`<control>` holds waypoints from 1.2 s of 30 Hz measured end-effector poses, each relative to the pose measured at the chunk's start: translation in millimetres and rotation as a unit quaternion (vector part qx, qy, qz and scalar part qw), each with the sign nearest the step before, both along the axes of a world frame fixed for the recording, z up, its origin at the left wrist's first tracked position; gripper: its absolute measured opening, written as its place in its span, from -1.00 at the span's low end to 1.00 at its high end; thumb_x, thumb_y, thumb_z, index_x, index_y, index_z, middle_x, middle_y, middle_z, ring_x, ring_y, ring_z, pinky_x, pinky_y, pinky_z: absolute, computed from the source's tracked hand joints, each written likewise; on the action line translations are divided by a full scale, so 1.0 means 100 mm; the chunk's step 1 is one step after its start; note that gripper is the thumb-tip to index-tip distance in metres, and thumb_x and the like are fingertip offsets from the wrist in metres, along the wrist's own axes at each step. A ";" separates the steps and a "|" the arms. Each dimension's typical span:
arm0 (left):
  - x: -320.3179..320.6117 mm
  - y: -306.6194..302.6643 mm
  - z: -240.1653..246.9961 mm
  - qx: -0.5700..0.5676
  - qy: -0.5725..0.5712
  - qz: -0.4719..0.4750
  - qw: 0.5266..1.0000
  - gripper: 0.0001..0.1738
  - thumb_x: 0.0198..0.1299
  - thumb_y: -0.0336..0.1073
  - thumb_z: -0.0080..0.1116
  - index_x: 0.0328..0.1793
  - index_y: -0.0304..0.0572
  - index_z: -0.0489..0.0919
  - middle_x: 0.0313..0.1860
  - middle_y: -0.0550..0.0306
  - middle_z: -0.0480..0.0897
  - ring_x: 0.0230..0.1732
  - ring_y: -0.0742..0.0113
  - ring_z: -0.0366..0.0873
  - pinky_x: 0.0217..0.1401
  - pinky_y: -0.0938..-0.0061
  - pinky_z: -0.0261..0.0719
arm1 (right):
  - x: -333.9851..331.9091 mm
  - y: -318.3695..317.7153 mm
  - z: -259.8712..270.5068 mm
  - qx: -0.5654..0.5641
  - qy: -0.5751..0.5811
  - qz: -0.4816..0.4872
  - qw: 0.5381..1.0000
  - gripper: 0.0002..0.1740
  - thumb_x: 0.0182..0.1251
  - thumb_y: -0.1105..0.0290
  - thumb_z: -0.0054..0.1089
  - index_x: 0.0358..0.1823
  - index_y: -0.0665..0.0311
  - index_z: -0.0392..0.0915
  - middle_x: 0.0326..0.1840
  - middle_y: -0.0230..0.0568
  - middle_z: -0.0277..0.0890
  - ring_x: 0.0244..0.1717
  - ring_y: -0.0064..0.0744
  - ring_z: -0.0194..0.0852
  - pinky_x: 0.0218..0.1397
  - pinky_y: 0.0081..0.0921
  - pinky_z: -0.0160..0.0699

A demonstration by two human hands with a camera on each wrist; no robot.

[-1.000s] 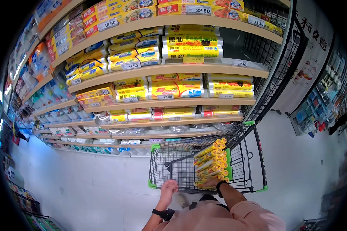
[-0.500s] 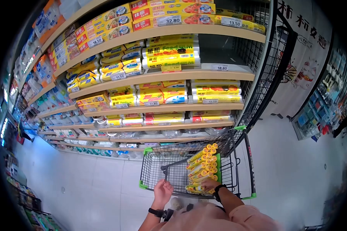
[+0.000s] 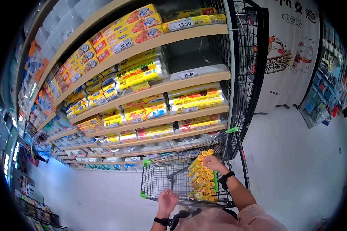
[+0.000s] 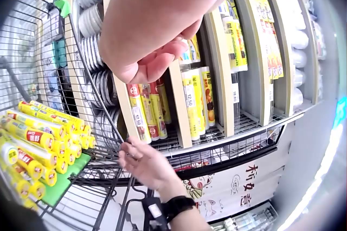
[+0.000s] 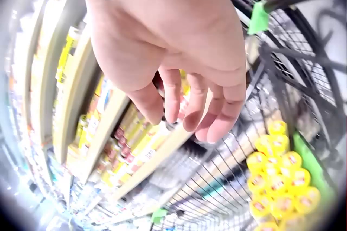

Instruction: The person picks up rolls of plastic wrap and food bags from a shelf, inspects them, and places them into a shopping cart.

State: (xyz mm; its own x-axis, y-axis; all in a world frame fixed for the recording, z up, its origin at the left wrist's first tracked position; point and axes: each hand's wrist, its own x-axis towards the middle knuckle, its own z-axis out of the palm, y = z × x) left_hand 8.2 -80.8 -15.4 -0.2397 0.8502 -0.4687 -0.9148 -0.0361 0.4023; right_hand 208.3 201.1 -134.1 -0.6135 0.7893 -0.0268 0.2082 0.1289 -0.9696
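1. Hovering above the top of the stack, the right hand (image 3: pixel 216 164) has nothing in its grasp that I can see. Its fingers (image 5: pixel 172 98) dangle, slightly bent, neither spread wide nor pinching; whether one brushes a roll's end, I can't tell from here.

2. The left hand (image 3: pixel 168 201) hangs near the cart's near side, palm up, its fingers (image 4: pixel 157 66) loosely curled around nothing. Both wrists wear dark bands.

3. Those yellow rolls (image 3: pixel 198 181) lie piled inside the wire cart (image 3: pixel 152 183), side by side and one on another, their round ends lined up beside the green panel (image 3: pixel 216 184).

4. They look like tightly wound plastic, so I'd guess each one is light and fairly stiff, with a little give in the wrapping. Nothing there seems fragile, but the glossy covers could be slippery, and a tall pile of round things could roll if nudged.

5. I'd take hold around the middle of a top roll, thumb on one side, fingers on the other; the ends are easy to reach but would give a poorer grip.

6. Beyond the cart, more yellow rolls and boxes sit on the shelf (image 3: pixel 208 78) and the ones around it, with price tags (image 3: pixel 189 74) along the edges.
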 end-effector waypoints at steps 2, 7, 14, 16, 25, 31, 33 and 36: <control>0.00 0.02 -0.01 0.006 0.007 0.009 1.000 -0.76 0.35 -0.12 0.07 -0.32 -0.06 0.50 -0.51 0.31 0.33 -0.44 0.36 0.31 -0.30 0.41 0.34 | -0.13 0.33 0.71 0.106 -0.028 -0.016 0.994 -0.76 0.27 0.33 0.29 -0.14 0.34 0.64 -0.27 -0.18 0.66 -0.27 -0.31 0.65 -0.18 -0.41 0.62; -0.11 0.12 -0.01 -0.002 -0.004 0.008 1.000 -0.62 0.40 0.05 -0.03 -0.25 -0.07 0.55 -0.52 0.30 0.43 -0.44 0.37 0.36 -0.28 0.38 0.37 | -0.51 0.82 2.40 0.372 -0.045 -0.055 0.926 -0.83 0.29 0.50 0.03 -0.18 0.36 0.58 -0.17 0.05 0.59 -0.05 0.09 0.53 0.04 -0.12 0.52; -0.46 0.38 -0.11 0.008 -0.001 -0.028 1.000 -0.59 0.44 0.05 -0.09 -0.28 -0.07 0.55 -0.55 0.29 0.43 -0.47 0.38 0.31 -0.28 0.37 0.32 | -1.14 1.33 3.80 0.522 0.002 -0.113 0.845 -0.74 0.33 0.44 -0.01 0.00 0.30 0.52 0.03 0.04 0.47 0.07 0.09 0.42 0.16 -0.12 0.45; -0.59 0.44 -0.08 0.014 -0.010 -0.032 0.999 -0.61 0.45 0.03 -0.09 -0.26 -0.05 0.55 -0.53 0.32 0.42 -0.46 0.35 0.34 -0.27 0.34 0.36 | -1.33 1.47 4.06 0.531 0.004 -0.139 0.836 -0.71 0.36 0.39 0.01 0.06 0.29 0.49 0.09 0.03 0.45 0.09 0.12 0.40 0.17 -0.10 0.44; -0.97 0.42 -0.04 0.026 -0.021 0.002 0.999 -0.70 0.41 -0.04 0.01 -0.28 -0.04 0.54 -0.55 0.29 0.48 -0.47 0.37 0.37 -0.26 0.38 0.38 | -2.07 2.01 4.67 0.415 -0.222 -0.118 0.874 -0.47 0.35 0.10 0.05 0.16 0.36 0.49 0.14 0.19 0.54 0.21 0.23 0.45 0.29 0.05 0.34; -1.06 0.28 0.00 0.008 -0.029 0.049 0.998 -0.78 0.37 -0.11 0.01 -0.25 -0.02 0.54 -0.50 0.33 0.39 -0.43 0.40 0.32 -0.24 0.36 0.34 | -2.05 1.99 4.72 0.423 -0.219 -0.106 0.873 -0.50 0.41 0.12 0.07 0.18 0.38 0.43 0.12 0.16 0.54 0.19 0.21 0.49 0.22 0.07 0.39; -1.01 0.28 0.05 0.034 -0.037 0.094 0.994 -0.76 0.37 -0.09 -0.01 -0.24 -0.01 0.55 -0.49 0.33 0.39 -0.42 0.40 0.32 -0.23 0.37 0.33 | -2.01 1.94 4.65 0.455 -0.139 -0.121 0.871 -0.52 0.43 0.18 0.09 0.23 0.35 0.36 0.13 0.15 0.49 0.12 0.23 0.51 0.20 0.02 0.42; -0.92 0.32 0.22 0.129 -0.114 0.143 0.975 -0.75 0.38 -0.09 0.01 -0.22 -0.05 0.56 -0.45 0.30 0.46 -0.43 0.42 0.33 -0.25 0.44 0.34 | -1.79 1.72 4.50 0.489 0.008 -0.145 0.860 -0.52 0.43 0.29 0.12 0.29 0.29 0.26 0.15 0.14 0.42 0.09 0.25 0.51 0.16 -0.03 0.46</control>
